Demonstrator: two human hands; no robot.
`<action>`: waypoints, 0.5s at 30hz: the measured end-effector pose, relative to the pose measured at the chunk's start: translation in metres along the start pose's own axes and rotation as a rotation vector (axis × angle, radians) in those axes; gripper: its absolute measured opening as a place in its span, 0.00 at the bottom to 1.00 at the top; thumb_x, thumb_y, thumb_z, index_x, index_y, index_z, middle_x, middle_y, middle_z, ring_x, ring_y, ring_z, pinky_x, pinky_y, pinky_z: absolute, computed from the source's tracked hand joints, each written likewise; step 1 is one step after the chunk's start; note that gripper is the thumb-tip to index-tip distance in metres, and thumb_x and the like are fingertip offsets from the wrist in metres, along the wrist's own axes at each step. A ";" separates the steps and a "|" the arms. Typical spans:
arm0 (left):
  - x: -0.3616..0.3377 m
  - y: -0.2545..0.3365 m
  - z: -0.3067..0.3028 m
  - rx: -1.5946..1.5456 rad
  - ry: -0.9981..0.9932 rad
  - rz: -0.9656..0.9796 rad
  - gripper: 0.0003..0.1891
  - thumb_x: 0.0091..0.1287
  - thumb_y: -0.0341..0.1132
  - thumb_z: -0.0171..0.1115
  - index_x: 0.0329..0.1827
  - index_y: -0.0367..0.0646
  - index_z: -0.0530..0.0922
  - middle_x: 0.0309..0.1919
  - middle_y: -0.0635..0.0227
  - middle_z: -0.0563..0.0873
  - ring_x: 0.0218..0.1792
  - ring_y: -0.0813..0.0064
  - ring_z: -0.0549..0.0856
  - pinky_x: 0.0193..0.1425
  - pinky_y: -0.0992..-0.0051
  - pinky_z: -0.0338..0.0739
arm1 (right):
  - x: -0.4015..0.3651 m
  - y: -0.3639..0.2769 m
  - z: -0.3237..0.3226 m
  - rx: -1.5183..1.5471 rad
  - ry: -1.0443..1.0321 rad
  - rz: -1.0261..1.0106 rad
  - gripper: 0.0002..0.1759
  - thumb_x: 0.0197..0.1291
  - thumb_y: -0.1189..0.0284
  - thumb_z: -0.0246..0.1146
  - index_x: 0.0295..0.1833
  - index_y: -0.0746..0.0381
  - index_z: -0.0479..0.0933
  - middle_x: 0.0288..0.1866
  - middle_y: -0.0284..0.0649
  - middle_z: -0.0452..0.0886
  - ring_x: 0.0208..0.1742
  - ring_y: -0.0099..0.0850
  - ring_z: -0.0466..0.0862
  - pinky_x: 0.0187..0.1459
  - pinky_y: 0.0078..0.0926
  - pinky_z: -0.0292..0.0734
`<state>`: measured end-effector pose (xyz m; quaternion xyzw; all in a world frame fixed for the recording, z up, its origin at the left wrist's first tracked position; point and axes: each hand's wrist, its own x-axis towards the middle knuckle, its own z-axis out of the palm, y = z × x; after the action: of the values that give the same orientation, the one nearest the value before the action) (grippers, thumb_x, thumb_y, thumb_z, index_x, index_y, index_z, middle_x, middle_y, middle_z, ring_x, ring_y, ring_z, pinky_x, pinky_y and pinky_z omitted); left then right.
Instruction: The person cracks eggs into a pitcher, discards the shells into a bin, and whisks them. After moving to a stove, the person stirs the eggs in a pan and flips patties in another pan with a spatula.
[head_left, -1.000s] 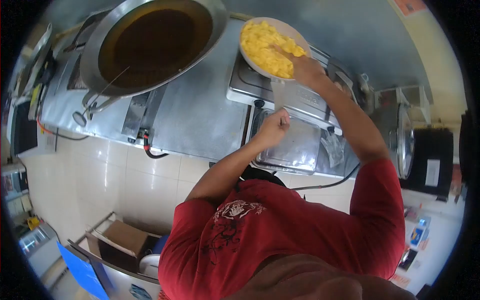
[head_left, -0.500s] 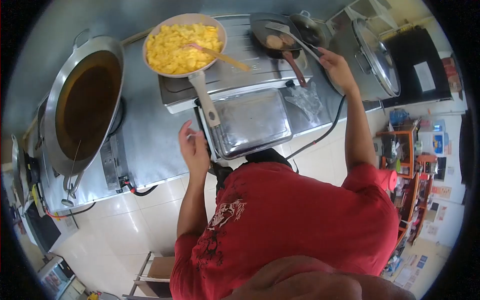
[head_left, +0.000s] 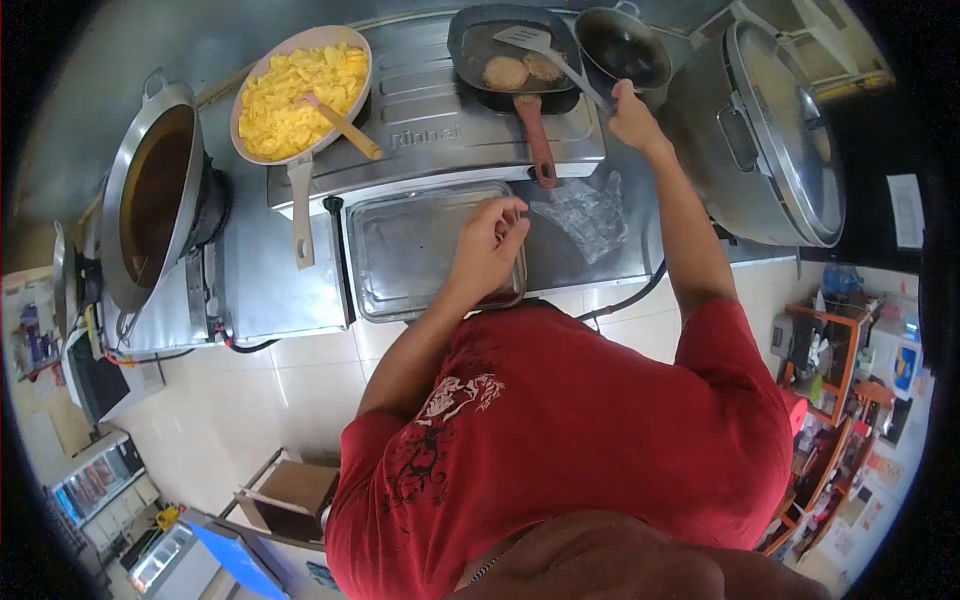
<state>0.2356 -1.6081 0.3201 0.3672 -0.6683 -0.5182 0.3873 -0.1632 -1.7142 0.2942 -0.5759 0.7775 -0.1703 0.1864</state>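
Note:
My right hand (head_left: 635, 118) is closed round the handle of a slotted spatula (head_left: 565, 62), whose blade is over a dark square pan (head_left: 478, 45). Two browned patties (head_left: 506, 73) lie in that pan beside the blade. Its reddish-brown handle (head_left: 536, 140) points toward me. My left hand (head_left: 492, 240) hovers above the right part of a metal tray (head_left: 400, 250), fingers curled; whether anything is between them is hidden. On the stove's left side, a light pan (head_left: 240, 105) holds yellow scrambled egg (head_left: 300, 95) with a wooden-handled utensil (head_left: 345, 130) resting in it.
A large wok (head_left: 180, 110) of brown liquid stands at the left. A small dark pan (head_left: 622, 50) and a big lidded pot (head_left: 700, 130) are at the right. Crumpled clear plastic (head_left: 590, 218) lies beside the tray, and a hose runs along the counter's front edge.
My left hand has moved right, from beside the tray to above it, and its fingers have curled in. The view has shifted right. My right hand still holds the spatula at the square pan.

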 end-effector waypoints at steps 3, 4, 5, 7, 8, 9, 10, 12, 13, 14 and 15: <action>0.017 -0.008 0.023 0.031 0.050 -0.058 0.13 0.74 0.31 0.72 0.60 0.44 0.85 0.41 0.64 0.82 0.31 0.75 0.81 0.38 0.73 0.79 | -0.005 -0.024 -0.004 -0.027 -0.041 -0.006 0.25 0.68 0.72 0.64 0.66 0.60 0.63 0.57 0.63 0.87 0.63 0.68 0.85 0.62 0.62 0.77; 0.022 -0.014 0.026 0.052 0.069 -0.068 0.14 0.75 0.32 0.72 0.61 0.45 0.84 0.41 0.64 0.82 0.31 0.74 0.82 0.38 0.72 0.79 | -0.009 -0.036 -0.008 -0.050 -0.052 -0.011 0.24 0.70 0.71 0.64 0.66 0.60 0.64 0.57 0.62 0.87 0.62 0.67 0.86 0.61 0.63 0.78; 0.026 -0.019 0.028 0.073 0.088 -0.076 0.15 0.75 0.32 0.72 0.62 0.45 0.84 0.41 0.64 0.83 0.31 0.74 0.82 0.38 0.71 0.79 | -0.008 -0.044 -0.011 -0.123 -0.028 -0.030 0.22 0.72 0.70 0.63 0.66 0.60 0.65 0.57 0.62 0.87 0.61 0.66 0.87 0.60 0.63 0.79; 0.033 -0.021 0.035 0.145 0.087 -0.066 0.20 0.76 0.34 0.71 0.69 0.48 0.82 0.46 0.60 0.83 0.33 0.70 0.84 0.41 0.69 0.82 | -0.011 -0.056 -0.018 -0.267 0.021 -0.059 0.19 0.76 0.68 0.61 0.66 0.61 0.67 0.58 0.60 0.88 0.58 0.65 0.88 0.58 0.63 0.81; 0.037 -0.021 0.039 0.178 0.088 -0.056 0.23 0.76 0.35 0.71 0.73 0.50 0.80 0.48 0.58 0.83 0.33 0.69 0.84 0.43 0.68 0.83 | -0.014 -0.061 -0.026 -0.270 0.052 -0.072 0.18 0.76 0.68 0.60 0.65 0.61 0.70 0.58 0.60 0.88 0.57 0.64 0.89 0.58 0.63 0.82; 0.039 -0.021 0.044 0.205 0.049 -0.050 0.25 0.77 0.38 0.70 0.76 0.52 0.79 0.51 0.56 0.83 0.35 0.68 0.85 0.46 0.68 0.83 | -0.021 -0.068 -0.037 -0.277 0.082 -0.086 0.16 0.77 0.67 0.59 0.64 0.62 0.72 0.58 0.59 0.88 0.56 0.63 0.89 0.57 0.63 0.83; 0.041 -0.021 0.049 0.230 0.011 -0.045 0.27 0.79 0.40 0.69 0.79 0.55 0.77 0.54 0.54 0.83 0.37 0.67 0.86 0.48 0.67 0.83 | -0.027 -0.074 -0.047 -0.286 0.111 -0.101 0.15 0.78 0.67 0.58 0.64 0.62 0.74 0.58 0.58 0.88 0.56 0.62 0.90 0.57 0.62 0.84; 0.045 -0.021 0.057 0.278 -0.066 -0.032 0.30 0.81 0.45 0.67 0.85 0.59 0.73 0.59 0.50 0.82 0.40 0.64 0.87 0.54 0.66 0.84 | -0.035 -0.078 -0.068 -0.328 0.101 -0.134 0.14 0.77 0.67 0.59 0.60 0.63 0.78 0.58 0.58 0.88 0.56 0.62 0.90 0.57 0.62 0.84; 0.047 -0.023 0.062 0.272 -0.093 -0.056 0.30 0.81 0.46 0.67 0.85 0.59 0.74 0.59 0.50 0.82 0.41 0.64 0.87 0.54 0.65 0.84 | -0.040 -0.082 -0.079 -0.350 0.096 -0.148 0.14 0.77 0.67 0.59 0.59 0.63 0.80 0.58 0.59 0.88 0.56 0.62 0.90 0.57 0.62 0.84; 0.049 -0.025 0.065 0.266 -0.118 -0.079 0.29 0.81 0.46 0.66 0.84 0.58 0.74 0.59 0.50 0.82 0.42 0.64 0.87 0.55 0.64 0.84 | -0.048 -0.090 -0.090 -0.376 0.086 -0.126 0.14 0.79 0.65 0.59 0.57 0.61 0.83 0.56 0.56 0.89 0.57 0.61 0.89 0.56 0.62 0.83; 0.051 -0.026 0.067 0.260 -0.146 -0.102 0.29 0.82 0.47 0.66 0.84 0.58 0.75 0.58 0.50 0.82 0.43 0.64 0.87 0.55 0.64 0.84 | -0.055 -0.100 -0.101 -0.390 0.058 -0.106 0.13 0.76 0.66 0.60 0.57 0.61 0.84 0.56 0.56 0.89 0.57 0.60 0.89 0.57 0.61 0.84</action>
<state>0.1556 -1.6316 0.2903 0.4091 -0.7365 -0.4719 0.2599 -0.1143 -1.6846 0.4350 -0.6359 0.7696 -0.0426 0.0395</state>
